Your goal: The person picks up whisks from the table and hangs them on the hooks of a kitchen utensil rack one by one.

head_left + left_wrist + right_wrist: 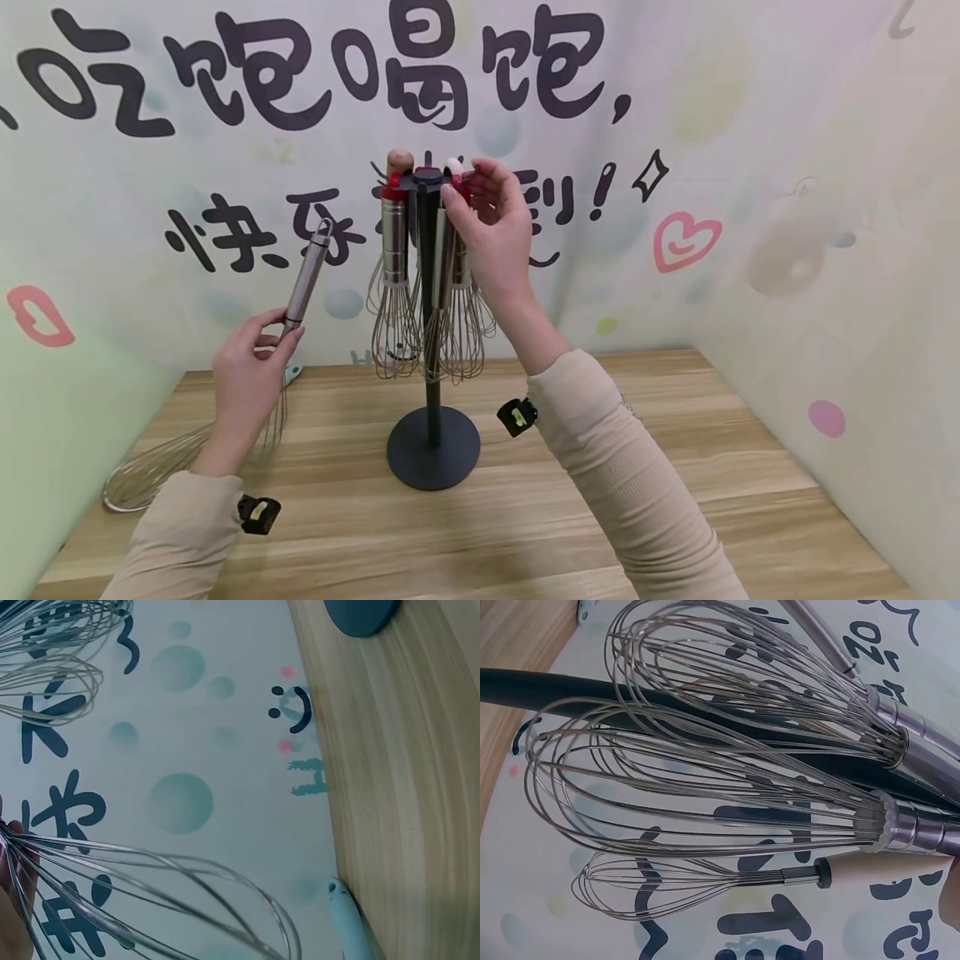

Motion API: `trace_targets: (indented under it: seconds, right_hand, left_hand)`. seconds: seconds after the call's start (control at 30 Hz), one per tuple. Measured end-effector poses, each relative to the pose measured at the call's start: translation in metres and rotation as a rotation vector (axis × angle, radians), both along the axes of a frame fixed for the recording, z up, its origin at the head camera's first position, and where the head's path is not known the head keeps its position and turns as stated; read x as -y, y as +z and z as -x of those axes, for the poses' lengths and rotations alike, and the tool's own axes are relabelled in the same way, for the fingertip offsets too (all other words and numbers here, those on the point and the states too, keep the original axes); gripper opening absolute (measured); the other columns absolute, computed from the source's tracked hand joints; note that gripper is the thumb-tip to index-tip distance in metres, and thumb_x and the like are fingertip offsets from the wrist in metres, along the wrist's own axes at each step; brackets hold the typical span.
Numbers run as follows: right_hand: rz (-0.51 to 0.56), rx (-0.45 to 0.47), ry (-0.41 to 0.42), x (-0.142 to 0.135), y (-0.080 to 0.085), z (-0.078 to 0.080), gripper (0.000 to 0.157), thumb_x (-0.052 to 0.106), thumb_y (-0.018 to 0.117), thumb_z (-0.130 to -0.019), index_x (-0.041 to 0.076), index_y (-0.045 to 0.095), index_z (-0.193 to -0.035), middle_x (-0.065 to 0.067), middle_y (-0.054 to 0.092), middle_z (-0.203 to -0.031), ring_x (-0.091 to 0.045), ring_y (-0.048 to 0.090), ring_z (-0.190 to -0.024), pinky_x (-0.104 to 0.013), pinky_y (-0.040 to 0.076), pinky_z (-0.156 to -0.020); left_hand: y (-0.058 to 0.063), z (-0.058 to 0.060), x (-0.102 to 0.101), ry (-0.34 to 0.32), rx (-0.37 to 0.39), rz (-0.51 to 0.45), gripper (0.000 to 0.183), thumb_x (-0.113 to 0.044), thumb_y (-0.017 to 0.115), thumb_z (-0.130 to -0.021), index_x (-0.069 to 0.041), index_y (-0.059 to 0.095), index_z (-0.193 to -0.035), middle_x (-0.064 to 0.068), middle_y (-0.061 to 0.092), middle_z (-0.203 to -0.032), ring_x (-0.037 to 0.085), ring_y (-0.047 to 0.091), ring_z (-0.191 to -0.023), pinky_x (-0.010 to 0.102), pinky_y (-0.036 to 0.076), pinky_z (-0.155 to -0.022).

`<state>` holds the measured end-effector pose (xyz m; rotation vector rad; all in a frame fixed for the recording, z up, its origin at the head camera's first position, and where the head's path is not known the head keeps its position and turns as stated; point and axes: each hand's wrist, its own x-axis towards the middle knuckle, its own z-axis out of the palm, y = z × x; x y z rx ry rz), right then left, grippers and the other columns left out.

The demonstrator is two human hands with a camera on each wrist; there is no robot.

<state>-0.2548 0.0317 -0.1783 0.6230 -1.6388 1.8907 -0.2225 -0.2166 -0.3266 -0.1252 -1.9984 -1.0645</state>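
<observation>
My left hand pinches a wire whisk at the lower end of its metal handle, which points up and tilts right. Its wire loops spread below the hand in the left wrist view. A black stand carries several hanging whisks at its top. Up there, my right hand has its thumb and fingers round the top of a hanging whisk with a slim metal handle; the exact contact is partly hidden. Whisk loops fill the right wrist view, beside a smaller whisk with a beige handle.
On the wooden table, a large wire whisk head lies at the left. A light blue handle rests near the table's back edge. A wall with printed lettering stands behind the stand.
</observation>
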Motion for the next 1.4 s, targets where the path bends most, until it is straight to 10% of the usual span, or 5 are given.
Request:
trace_targets:
  seconds: [0.2, 0.47, 1.4]
  right_hand:
    - [0.008, -0.008, 0.006, 0.002, 0.001, -0.001, 0.044, 0.001, 0.064, -0.087, -0.006, 0.047, -0.127, -0.009, 0.056, -0.108, -0.006, 0.052, -0.094, -0.014, 0.046, -0.087]
    - [0.041, -0.005, -0.012, 0.007, 0.001, -0.003, 0.043, 0.003, 0.067, -0.085, -0.004, 0.048, -0.124, -0.007, 0.056, -0.106, -0.008, 0.053, -0.094, -0.018, 0.047, -0.089]
    - [0.074, -0.029, -0.058, 0.014, -0.005, -0.008, 0.048, 0.005, 0.071, -0.084, -0.002, 0.050, -0.127, -0.008, 0.057, -0.109, -0.006, 0.054, -0.094, -0.023, 0.048, -0.092]
  left_hand:
    - [0.010, -0.004, -0.006, -0.015, -0.031, -0.050, 0.032, -0.004, 0.069, -0.085, 0.003, 0.064, -0.116, 0.016, 0.068, -0.107, -0.025, 0.046, -0.073, -0.005, 0.039, -0.065]
    - [0.025, -0.010, -0.014, -0.038, -0.055, -0.132, 0.034, -0.009, 0.069, -0.086, -0.007, 0.066, -0.120, -0.037, 0.054, -0.100, -0.019, 0.054, -0.073, -0.002, 0.043, -0.066]
    - [0.056, -0.031, -0.045, -0.198, -0.085, -0.199, 0.034, -0.003, 0.068, -0.085, -0.005, 0.066, -0.119, -0.034, 0.059, -0.098, -0.011, 0.059, -0.071, 0.004, 0.048, -0.064]
